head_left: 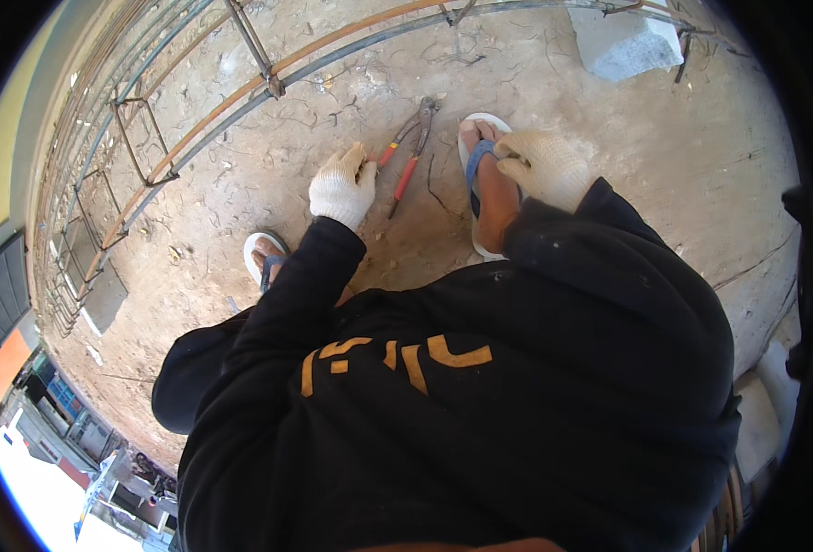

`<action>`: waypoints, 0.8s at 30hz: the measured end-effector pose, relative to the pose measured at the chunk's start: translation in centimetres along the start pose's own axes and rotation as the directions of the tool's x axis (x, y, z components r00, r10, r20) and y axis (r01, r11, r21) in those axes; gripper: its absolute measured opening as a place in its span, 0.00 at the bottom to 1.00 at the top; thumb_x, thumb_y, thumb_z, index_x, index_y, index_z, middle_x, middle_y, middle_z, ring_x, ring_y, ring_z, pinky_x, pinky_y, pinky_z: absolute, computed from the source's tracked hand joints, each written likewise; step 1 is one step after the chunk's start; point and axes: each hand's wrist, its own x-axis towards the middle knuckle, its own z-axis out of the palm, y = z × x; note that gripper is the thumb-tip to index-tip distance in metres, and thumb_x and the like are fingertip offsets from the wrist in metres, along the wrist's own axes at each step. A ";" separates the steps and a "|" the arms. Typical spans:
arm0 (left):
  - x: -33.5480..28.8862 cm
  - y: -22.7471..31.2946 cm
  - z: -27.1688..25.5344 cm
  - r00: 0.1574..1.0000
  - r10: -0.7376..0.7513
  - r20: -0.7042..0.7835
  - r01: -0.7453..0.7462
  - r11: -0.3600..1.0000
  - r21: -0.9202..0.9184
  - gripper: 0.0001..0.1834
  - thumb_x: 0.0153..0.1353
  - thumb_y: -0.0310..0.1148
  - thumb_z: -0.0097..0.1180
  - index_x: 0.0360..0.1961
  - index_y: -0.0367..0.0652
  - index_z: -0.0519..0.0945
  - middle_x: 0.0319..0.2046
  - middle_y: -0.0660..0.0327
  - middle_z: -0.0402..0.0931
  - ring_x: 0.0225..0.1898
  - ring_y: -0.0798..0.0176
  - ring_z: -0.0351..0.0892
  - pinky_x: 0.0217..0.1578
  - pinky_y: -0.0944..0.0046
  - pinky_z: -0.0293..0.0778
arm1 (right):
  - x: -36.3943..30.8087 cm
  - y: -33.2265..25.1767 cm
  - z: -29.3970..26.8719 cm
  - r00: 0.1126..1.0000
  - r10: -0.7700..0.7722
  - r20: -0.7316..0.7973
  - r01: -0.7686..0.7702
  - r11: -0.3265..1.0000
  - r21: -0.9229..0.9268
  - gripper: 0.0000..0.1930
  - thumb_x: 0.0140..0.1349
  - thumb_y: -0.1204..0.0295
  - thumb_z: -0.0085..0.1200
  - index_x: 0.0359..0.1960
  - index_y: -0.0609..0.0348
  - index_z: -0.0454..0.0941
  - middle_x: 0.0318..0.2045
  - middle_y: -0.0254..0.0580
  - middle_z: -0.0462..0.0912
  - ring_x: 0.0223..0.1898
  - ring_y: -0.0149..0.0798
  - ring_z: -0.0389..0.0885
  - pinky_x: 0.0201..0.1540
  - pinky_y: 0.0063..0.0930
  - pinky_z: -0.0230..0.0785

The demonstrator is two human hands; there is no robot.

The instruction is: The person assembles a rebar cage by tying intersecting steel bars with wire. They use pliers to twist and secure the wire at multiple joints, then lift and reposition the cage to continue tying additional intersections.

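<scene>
My left hand [343,188], in a white knit glove, is low over the dirt with its fingers curled. It closes at the end of one red handle of a pair of pincers [406,172]; that handle's end is hidden by the glove. The pincers lie with their handles spread and their dark metal jaws pointing away from me. My right hand [550,167], gloved the same way, is above my right foot [494,198] in its blue-strapped sandal. Its thumb and fingers are bent toward each other, and whatever may be between them cannot be made out.
Long rebar cages [218,110] tied with stirrups curve along the far and left sides. Short bits of tie wire [360,78] litter the dirt. A pale concrete block [629,46] stands at the far right. My left foot [265,258] is planted left of the pincers.
</scene>
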 end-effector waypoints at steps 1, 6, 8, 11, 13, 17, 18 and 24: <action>-0.2 0.5 -0.1 0.992 -0.099 0.078 0.101 0.994 -0.030 0.09 0.59 0.40 0.60 0.33 0.46 0.81 0.26 0.53 0.80 0.31 0.48 0.82 0.33 0.52 0.76 | -0.1 -0.2 0.1 0.999 0.013 0.046 -0.013 1.000 -0.004 0.13 0.62 0.62 0.55 0.41 0.57 0.80 0.38 0.53 0.83 0.42 0.56 0.81 0.45 0.43 0.73; 0.0 4.2 1.8 0.967 -0.116 0.226 0.113 0.993 0.025 0.12 0.61 0.45 0.56 0.34 0.50 0.80 0.26 0.57 0.81 0.31 0.49 0.83 0.32 0.50 0.76 | 0.0 -1.2 0.1 0.996 -0.034 0.079 0.037 0.999 -0.033 0.12 0.64 0.62 0.51 0.37 0.57 0.79 0.37 0.52 0.83 0.41 0.59 0.80 0.45 0.48 0.71; 0.1 5.2 3.2 0.957 -0.026 0.290 -0.001 0.996 0.092 0.13 0.62 0.47 0.55 0.34 0.50 0.80 0.26 0.57 0.81 0.31 0.49 0.83 0.32 0.49 0.77 | 0.3 -1.4 0.0 0.998 -0.036 0.051 0.038 0.999 -0.035 0.12 0.64 0.62 0.51 0.37 0.57 0.79 0.37 0.52 0.82 0.42 0.59 0.80 0.45 0.49 0.71; -0.1 5.2 4.3 0.906 -0.137 0.400 0.042 0.971 0.236 0.14 0.60 0.46 0.55 0.38 0.49 0.82 0.26 0.54 0.82 0.32 0.46 0.83 0.35 0.49 0.78 | 0.4 -1.4 0.0 0.996 -0.022 0.089 0.028 0.998 -0.058 0.12 0.64 0.62 0.50 0.38 0.56 0.79 0.37 0.52 0.82 0.42 0.59 0.80 0.46 0.49 0.71; -0.4 4.8 4.5 0.870 -0.197 0.451 0.089 0.964 0.249 0.15 0.59 0.45 0.57 0.40 0.48 0.82 0.26 0.52 0.83 0.33 0.45 0.83 0.35 0.49 0.78 | 0.3 -1.3 0.2 0.995 -0.023 0.100 0.028 0.999 -0.045 0.12 0.64 0.61 0.50 0.38 0.56 0.79 0.37 0.53 0.82 0.42 0.59 0.80 0.46 0.49 0.71; -1.0 4.2 4.6 0.872 -0.204 0.445 0.152 0.977 0.149 0.17 0.58 0.45 0.58 0.42 0.45 0.82 0.26 0.51 0.82 0.33 0.45 0.83 0.36 0.49 0.78 | 0.1 -1.2 0.5 0.994 -0.024 0.106 0.027 0.999 -0.030 0.13 0.64 0.61 0.50 0.39 0.56 0.79 0.37 0.54 0.82 0.41 0.60 0.80 0.46 0.48 0.71; -1.1 4.2 4.7 0.867 -0.219 0.448 0.178 0.975 0.132 0.18 0.58 0.46 0.58 0.42 0.45 0.82 0.26 0.51 0.82 0.33 0.45 0.83 0.37 0.50 0.78 | 0.1 -1.2 0.6 0.995 -0.021 0.097 0.025 0.998 -0.049 0.13 0.64 0.62 0.50 0.39 0.56 0.79 0.37 0.54 0.82 0.41 0.60 0.80 0.46 0.48 0.71; -2.3 4.5 5.1 0.920 0.244 0.305 -0.243 0.969 -0.044 0.10 0.59 0.40 0.58 0.37 0.49 0.83 0.38 0.59 0.81 0.41 0.50 0.81 0.39 0.51 0.76 | 0.4 -0.9 0.9 0.989 -0.065 0.132 0.070 0.997 -0.034 0.13 0.64 0.61 0.49 0.39 0.56 0.79 0.37 0.55 0.82 0.41 0.60 0.80 0.46 0.49 0.71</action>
